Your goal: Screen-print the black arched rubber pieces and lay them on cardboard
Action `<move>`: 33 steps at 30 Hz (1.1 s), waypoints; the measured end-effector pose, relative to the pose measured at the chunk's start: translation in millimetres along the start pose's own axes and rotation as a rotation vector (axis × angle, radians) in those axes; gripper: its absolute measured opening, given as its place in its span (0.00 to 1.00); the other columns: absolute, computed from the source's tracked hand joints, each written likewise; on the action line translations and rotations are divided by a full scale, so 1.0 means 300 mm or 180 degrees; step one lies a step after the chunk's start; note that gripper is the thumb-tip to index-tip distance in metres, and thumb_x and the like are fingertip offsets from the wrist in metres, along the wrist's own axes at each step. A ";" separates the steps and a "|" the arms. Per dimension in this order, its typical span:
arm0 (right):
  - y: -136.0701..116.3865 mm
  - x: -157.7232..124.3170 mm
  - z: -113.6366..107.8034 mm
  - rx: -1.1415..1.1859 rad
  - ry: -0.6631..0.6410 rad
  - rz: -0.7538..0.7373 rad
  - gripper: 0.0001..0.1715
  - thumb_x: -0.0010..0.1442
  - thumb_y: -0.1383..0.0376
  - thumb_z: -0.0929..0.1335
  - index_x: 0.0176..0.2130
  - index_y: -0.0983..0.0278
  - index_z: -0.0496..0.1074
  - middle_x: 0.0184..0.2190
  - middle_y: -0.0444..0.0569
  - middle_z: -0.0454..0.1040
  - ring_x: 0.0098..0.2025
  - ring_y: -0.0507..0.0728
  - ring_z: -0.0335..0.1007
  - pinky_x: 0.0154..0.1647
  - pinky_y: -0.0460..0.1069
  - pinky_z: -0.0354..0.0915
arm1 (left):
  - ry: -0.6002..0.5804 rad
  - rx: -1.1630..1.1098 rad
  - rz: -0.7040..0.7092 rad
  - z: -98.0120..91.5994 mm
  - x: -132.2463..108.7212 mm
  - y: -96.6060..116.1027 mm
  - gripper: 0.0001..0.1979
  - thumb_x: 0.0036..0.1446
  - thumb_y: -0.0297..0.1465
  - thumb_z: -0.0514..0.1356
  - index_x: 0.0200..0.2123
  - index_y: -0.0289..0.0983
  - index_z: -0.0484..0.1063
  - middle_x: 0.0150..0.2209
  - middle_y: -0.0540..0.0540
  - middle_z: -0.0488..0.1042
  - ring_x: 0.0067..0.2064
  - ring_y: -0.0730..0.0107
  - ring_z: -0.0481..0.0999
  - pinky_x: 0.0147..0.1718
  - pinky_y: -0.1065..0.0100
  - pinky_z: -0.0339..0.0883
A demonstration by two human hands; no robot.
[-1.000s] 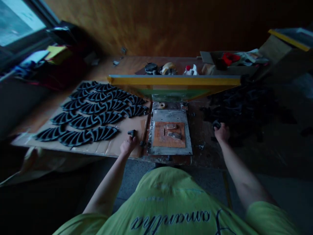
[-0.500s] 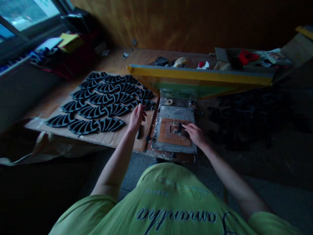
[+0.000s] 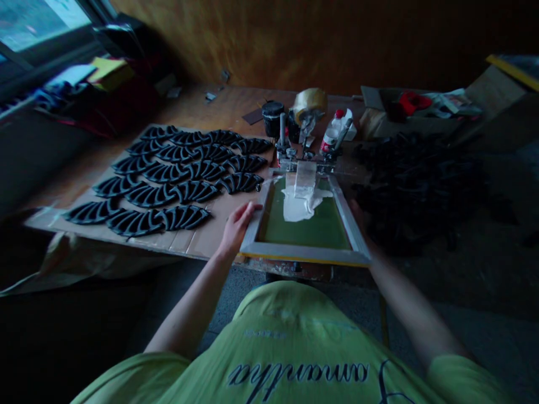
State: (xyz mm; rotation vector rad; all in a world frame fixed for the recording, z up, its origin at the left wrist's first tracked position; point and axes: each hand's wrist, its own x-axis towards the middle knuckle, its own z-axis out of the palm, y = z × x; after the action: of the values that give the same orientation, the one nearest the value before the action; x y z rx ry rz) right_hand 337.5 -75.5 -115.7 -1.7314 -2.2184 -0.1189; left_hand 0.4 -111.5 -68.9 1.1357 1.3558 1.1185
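A screen printing frame (image 3: 251, 231) with green mesh lies lowered over the printing base, which it hides. White ink (image 3: 297, 209) is spread on the mesh, and a squeegee (image 3: 306, 175) rests in it near the hinge end. My left hand (image 3: 241, 221) grips the frame's left side, fingers closed at the edge. At the frame's right side is my right hand (image 3: 360, 217), mostly hidden by the frame, its visible fingers dark and blurred against the rim. The hinge clamp (image 3: 305, 163) holds the frame's far end.
Rows of black ribbed, fan-like pieces (image 3: 145, 191) lie on cardboard (image 3: 197, 241) to the left. A dark heap of pieces (image 3: 425, 185) is at the right. Behind the clamp stand a black tub (image 3: 273, 116), a tape roll (image 3: 311, 104) and a bottle (image 3: 330, 137). An open box (image 3: 379, 120) sits at the back right.
The raised screen frame has come down over the base, covering the dark piece there. My left hand has moved to its left side, my right hand from the dark piece to its right side.
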 end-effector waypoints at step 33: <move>-0.245 0.053 -0.016 0.0922 -0.0557 -0.1009 0.14 0.61 0.64 0.72 0.48 0.59 0.76 0.40 0.49 0.79 0.43 0.59 0.72 0.45 0.52 0.64 | -0.0169 0.0181 -0.0795 0.025 0.002 -0.330 0.37 0.54 0.47 0.63 0.63 0.36 0.65 0.37 0.45 0.78 0.36 0.65 0.77 0.31 0.70 0.69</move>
State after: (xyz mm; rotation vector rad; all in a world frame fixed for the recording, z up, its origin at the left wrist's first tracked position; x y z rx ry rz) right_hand 264.9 -81.1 -96.8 -1.2743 -2.4762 0.2792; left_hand 1.6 -123.6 -167.4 0.9974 1.4509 0.8690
